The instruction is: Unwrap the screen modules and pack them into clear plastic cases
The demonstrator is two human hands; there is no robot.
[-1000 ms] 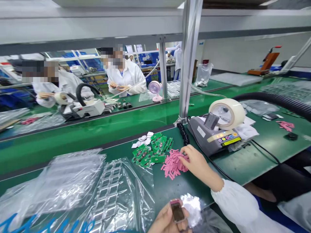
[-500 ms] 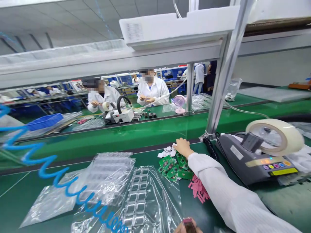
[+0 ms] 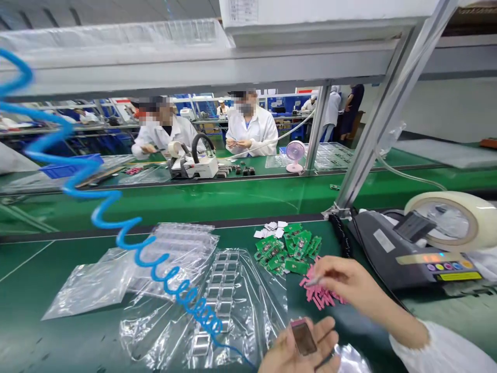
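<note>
At the bottom edge, my left hand is palm up with a small flat rectangular part held in it; the part has a dark brownish face and a pink strip along its top end. My right hand pinches a small pale piece between thumb and fingertips, over a heap of pink strips. What exactly that piece is cannot be made out. Green circuit boards are heaped just beyond the strips. Small white squares form a pile behind the boards.
Clear plastic trays in film lie left of the boards. A coiled blue air hose hangs across the left side. On the right stands a grey tape dispenser. A metal post rises behind; two co-workers sit across the bench.
My right hand has come back from the white squares to above the pink strips, now with a pale piece in its fingertips. My left hand has risen further into view with its part.
</note>
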